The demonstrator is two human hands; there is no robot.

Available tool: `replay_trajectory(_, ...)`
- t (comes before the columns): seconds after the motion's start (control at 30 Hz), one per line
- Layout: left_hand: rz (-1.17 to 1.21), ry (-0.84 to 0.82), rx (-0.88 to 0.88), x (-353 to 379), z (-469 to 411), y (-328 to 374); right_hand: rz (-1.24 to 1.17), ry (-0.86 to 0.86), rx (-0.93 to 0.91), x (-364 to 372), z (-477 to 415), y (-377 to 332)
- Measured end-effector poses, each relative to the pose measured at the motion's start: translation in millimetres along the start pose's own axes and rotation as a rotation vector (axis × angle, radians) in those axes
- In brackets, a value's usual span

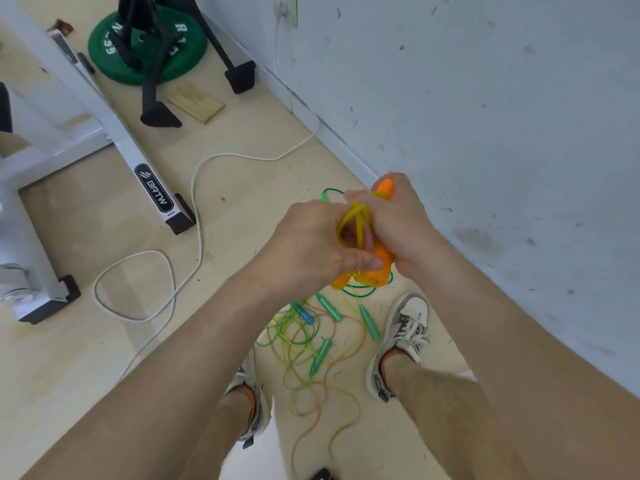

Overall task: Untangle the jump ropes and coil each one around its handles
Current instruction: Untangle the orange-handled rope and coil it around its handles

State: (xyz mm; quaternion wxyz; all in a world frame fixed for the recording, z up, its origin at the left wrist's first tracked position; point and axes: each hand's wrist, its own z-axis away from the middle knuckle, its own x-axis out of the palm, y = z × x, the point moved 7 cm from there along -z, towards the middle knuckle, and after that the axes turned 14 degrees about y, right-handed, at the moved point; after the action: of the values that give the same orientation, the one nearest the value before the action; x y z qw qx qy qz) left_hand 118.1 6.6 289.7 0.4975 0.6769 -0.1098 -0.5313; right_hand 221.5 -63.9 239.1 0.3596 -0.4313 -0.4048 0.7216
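This looks like a small home gym or workout room: a green weight plate (104, 64) lies on the pale floor (86, 358) close to a scuffed white wall (485, 98), a white exercise-machine frame labelled BRTW (154, 188) stands beside it, and tangled jump ropes (304, 341) lie between the person's trainers (408, 323).
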Motion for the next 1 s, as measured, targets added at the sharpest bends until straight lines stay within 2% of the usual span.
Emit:
replay_trajectory(0.07, 0.124, 0.055, -0.034, -0.5, -0.4, -0.6, -0.122, 0.039, 0.085, -3.9, -2.0, 1.6)
replay_trajectory(0.17, 0.310, 0.105, -0.181, 2.5, 1.6, -8.3, -0.236, 0.080, 0.157, -6.6, -2.4, 2.0)
replay_trajectory(0.3, 0.689, 0.018, -0.520, 20.0, 10.2, -21.0, -0.311, 0.134, 0.184, -8.5, -2.9, 3.3)
replay_trajectory(0.37, 0.758, 0.012, -0.590, 22.2, 11.4, -22.4, -0.313, 0.163, 0.158, -11.6, -2.0, 1.5)
replay_trajectory(0.53, 0.816, 0.121, -0.552, 19.7, 7.5, -24.2, -0.338, 0.200, 0.085, -16.2, 1.1, -5.1)
replay_trajectory(0.67, 0.993, 0.133, -0.606, 31.1, 8.9, -27.8, -0.430, 0.189, 0.139, -16.3, 2.2, -5.7)
replay_trajectory(0.73, 1.127, 0.066, -0.621, 34.2, 11.2, -27.0, -0.477, 0.162, 0.134, -17.2, 2.0, -9.9)
replay_trajectory(0.83, 1.354, -0.152, -0.582, 34.5, 16.7, -18.9, -0.601, 0.132, 0.147, -22.3, -1.2, -16.4)
replay_trajectory(1.0, 1.508, -0.322, -0.585, 38.1, 23.3, -11.1, -0.723, 0.052, 0.147, -23.2, -2.4, -21.4)
